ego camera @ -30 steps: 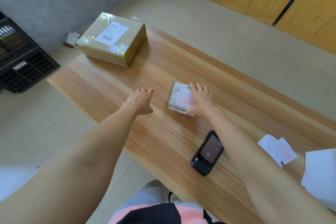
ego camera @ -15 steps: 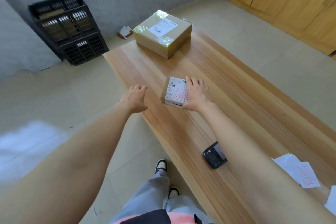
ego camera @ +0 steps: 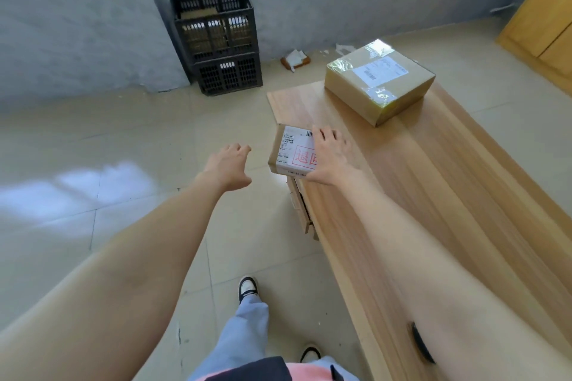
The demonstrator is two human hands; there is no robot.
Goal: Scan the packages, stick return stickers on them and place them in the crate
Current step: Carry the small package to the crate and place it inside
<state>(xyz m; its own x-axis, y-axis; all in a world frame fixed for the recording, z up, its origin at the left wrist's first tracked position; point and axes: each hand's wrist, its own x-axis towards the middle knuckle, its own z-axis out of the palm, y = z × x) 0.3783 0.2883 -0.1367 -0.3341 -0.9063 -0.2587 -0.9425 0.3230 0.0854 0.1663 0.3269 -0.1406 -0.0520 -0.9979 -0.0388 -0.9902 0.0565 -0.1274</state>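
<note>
A: While the small package (ego camera: 289, 151) hangs past the corner of the table (ego camera: 433, 195) like that, what worries you most?

B: The hold. Only the right hand (ego camera: 331, 158) has it, spread over the top, fingers reaching over the far edge and thumb against the near edge. That is a wide pinch on smooth cardboard with bare floor below. If it slackens, I'd expect the box to tip off the corner and drop.

A: And the left hand (ego camera: 227, 165)?

B: Open, fingers loose, holding nothing, out over the floor beside the box but apart from it. If it comes in clumsily, it could knock the box out of that pinch.

A: The return sticker (ego camera: 305, 158)?

B: Red print, partly under the right palm. A dragging hand might crease it; how well it is stuck, I cannot tell.

A: Where does it go?

B: 2 black crates (ego camera: 216, 40) stand stacked against the wall, well apart from the table. Through the upper crate's slats brown cardboard shows, so it seems to hold packages already; how full is unclear. The lower crate is too dark to judge. A tossed box could hit the rim.

A: The large package (ego camera: 379, 80)?

B: On the table's far end, label up, no red sticker visible.
</note>
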